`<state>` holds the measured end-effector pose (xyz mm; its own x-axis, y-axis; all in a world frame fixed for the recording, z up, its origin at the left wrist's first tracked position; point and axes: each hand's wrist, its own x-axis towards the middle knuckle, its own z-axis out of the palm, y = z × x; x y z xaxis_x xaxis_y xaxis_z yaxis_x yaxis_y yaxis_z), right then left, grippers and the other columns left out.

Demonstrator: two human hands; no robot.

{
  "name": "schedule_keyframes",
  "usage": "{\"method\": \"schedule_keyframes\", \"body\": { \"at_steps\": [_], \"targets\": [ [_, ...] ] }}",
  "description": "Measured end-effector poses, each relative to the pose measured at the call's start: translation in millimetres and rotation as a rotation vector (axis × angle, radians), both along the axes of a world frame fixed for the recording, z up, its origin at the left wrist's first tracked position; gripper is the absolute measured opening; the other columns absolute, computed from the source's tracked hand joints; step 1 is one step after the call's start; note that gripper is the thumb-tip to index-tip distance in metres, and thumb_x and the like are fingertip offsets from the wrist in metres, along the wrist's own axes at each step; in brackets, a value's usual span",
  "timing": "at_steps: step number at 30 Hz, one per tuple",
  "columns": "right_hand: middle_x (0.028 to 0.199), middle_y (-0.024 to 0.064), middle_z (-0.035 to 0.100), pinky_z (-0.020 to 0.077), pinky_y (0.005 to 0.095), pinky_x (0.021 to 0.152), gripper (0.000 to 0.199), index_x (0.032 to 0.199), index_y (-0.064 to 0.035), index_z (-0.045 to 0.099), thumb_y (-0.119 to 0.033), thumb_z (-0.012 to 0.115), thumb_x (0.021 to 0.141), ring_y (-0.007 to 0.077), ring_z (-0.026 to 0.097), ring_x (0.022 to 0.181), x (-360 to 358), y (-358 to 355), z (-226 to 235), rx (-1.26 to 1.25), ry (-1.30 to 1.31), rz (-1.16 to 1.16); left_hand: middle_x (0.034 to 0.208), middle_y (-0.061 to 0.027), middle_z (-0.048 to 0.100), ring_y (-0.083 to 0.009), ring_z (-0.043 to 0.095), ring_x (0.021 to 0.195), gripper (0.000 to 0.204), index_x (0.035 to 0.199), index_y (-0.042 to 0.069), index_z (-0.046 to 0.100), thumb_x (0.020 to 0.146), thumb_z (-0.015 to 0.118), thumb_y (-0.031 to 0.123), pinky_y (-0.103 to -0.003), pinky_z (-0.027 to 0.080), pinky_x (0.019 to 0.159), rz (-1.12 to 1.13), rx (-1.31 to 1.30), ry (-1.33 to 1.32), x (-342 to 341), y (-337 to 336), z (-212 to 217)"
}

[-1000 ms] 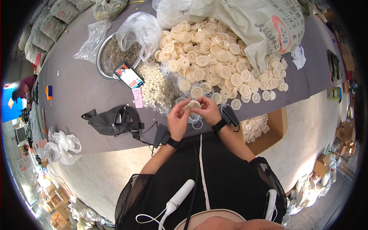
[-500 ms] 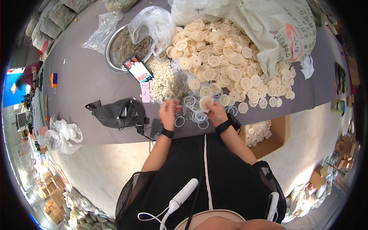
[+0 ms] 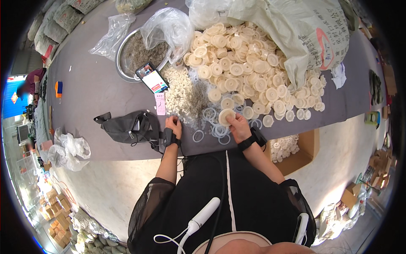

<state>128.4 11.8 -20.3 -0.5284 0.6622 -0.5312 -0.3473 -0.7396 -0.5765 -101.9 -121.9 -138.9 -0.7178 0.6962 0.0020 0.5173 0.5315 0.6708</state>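
Note:
My right hand (image 3: pixel 240 128) pinches a round cream plastic disc (image 3: pixel 226 117) between thumb and fingers, just above the table. My left hand (image 3: pixel 173 125) is down at the near edge of a heap of small cream plastic pieces (image 3: pixel 176 89), its fingers curled together; whatever they may hold is too small to make out. Between the two hands lie loose translucent rings (image 3: pixel 209 113), with tiny clear rings scattered beside them. A big pile of similar cream discs (image 3: pixel 253 63) spreads out beyond my right hand.
A metal bowl (image 3: pixel 119 67) of small greyish parts stands at the back left, a phone (image 3: pixel 152 78) leaning by it. A black bag (image 3: pixel 133 127) lies left of my left hand. Below the table's right edge sits a cardboard box (image 3: pixel 311 146) holding white parts. A woven sack (image 3: pixel 304 34) covers the pile's far side.
My left hand has moved left, away from the rings, to the near edge of the small pieces. My right hand stays nearly in place with the disc.

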Motion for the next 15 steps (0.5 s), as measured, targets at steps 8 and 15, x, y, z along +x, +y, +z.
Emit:
{"method": "schedule_keyframes", "body": {
  "at_steps": [8, 15],
  "targets": [
    [0.079, 0.0034, 0.060, 0.0448, 0.0213, 0.065, 0.019, 0.087, -0.0009, 0.055, -0.005, 0.064, 0.071, 0.0078, 0.056, 0.071, -1.9, -5.1, 6.3, 0.337, -0.133, 0.072, 0.070, -0.0130, 0.055, -0.0255, 0.055, 0.061, 0.006, 0.073, 0.002, 0.055, 0.068, 0.056, 0.006, -0.032, 0.045, 0.058, 0.006, -0.012, -0.017, 2.6, -1.2, 17.0],
    [0.073, 0.0026, 0.058, 0.0433, 0.0249, 0.062, 0.018, 0.079, -0.0040, 0.058, -0.007, 0.067, 0.064, 0.0120, 0.055, 0.068, -2.5, -5.1, 26.1, 0.851, -0.420, 0.246, 0.066, -0.0025, 0.057, -0.0086, 0.054, 0.058, 0.006, 0.073, 0.001, 0.055, 0.071, 0.060, 0.002, -0.022, 0.044, 0.052, 0.099, 0.299, -0.641, 26.2, 28.5, 62.8]
  ]
}}
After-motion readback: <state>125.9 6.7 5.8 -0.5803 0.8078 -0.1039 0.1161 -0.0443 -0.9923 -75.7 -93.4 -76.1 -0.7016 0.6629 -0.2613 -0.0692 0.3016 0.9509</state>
